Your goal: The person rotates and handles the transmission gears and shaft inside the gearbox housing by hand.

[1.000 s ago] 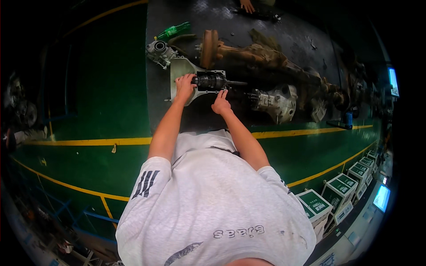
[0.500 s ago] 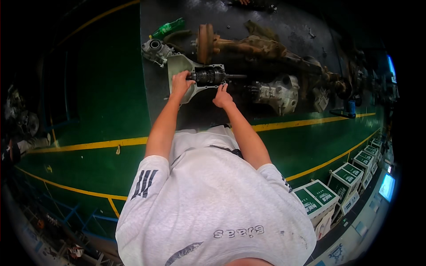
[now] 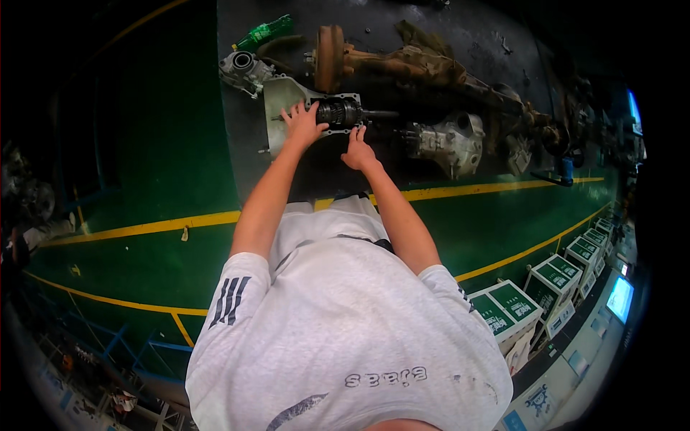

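An opened gearbox housing (image 3: 279, 97) of pale metal lies on the dark workbench in front of me, its wide bell end to the left. Inside it rests a dark gear shaft (image 3: 338, 111), whose thin end sticks out to the right. My left hand (image 3: 302, 127) lies over the left end of the gears with its fingers spread. By the housing's near right edge, my right hand (image 3: 359, 150) has two fingers stretched toward the rim, the others curled; nothing shows in it. What lies under the left fingertips is hidden.
A rusty axle (image 3: 402, 68) with a brake drum (image 3: 330, 59) stretches along behind the housing. Another metal gearbox casing (image 3: 449, 144) lies to the right. At the far left are a smaller metal casing (image 3: 244, 70) and a green bottle (image 3: 263, 32). Boxes (image 3: 507, 307) line the floor behind right.
My left hand has shifted a little right across the gears, and its fingers have spread. My right hand stays by the near right rim. The whole view has shifted slightly.
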A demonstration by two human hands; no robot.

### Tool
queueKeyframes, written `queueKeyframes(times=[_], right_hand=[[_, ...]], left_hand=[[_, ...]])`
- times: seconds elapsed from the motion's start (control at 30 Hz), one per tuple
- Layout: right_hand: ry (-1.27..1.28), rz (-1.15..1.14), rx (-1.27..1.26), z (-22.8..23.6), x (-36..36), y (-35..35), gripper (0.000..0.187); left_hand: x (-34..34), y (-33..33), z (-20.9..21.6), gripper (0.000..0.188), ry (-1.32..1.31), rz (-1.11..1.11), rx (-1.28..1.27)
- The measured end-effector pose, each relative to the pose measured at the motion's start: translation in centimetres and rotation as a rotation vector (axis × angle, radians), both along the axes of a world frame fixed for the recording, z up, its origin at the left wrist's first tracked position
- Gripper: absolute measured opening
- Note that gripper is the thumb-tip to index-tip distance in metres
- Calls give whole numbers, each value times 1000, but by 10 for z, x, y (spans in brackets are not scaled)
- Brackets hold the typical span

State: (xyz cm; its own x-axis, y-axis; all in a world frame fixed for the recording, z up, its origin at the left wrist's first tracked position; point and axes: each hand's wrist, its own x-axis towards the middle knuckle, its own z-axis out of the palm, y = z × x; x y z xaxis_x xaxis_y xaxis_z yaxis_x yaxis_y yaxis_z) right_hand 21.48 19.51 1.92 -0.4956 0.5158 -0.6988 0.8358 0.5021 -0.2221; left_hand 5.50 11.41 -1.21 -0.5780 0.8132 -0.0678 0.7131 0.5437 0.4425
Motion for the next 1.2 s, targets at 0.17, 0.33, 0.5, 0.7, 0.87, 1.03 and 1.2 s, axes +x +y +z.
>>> queueKeyframes(times=[0.17, 0.33, 0.5, 0.7, 0.87, 1.03, 1.2], right_hand=[[0, 3, -3, -1, -2, 2, 95], [2, 8, -17, -1, 2, 5, 94], [36, 15, -17, -2, 5, 6, 90], [125, -258, 10, 21, -3, 34, 68], [468, -306, 157, 4, -9, 40, 72], [450, -22, 277, 2, -18, 47, 78], [507, 117, 275, -2, -25, 54, 76]], left_hand=[[-2, 2, -14, 68, -43, 8, -33], [-1, 4, -1, 66, -89, -14, 8], [-6, 5, 3, 69, -127, -11, -44], [-12, 6, -3, 72, -214, -9, -5], [-9, 6, -7, 73, -146, -9, 33], [-8, 6, -7, 74, -157, 19, 41], [-7, 7, -5, 74, -166, 28, 46]])
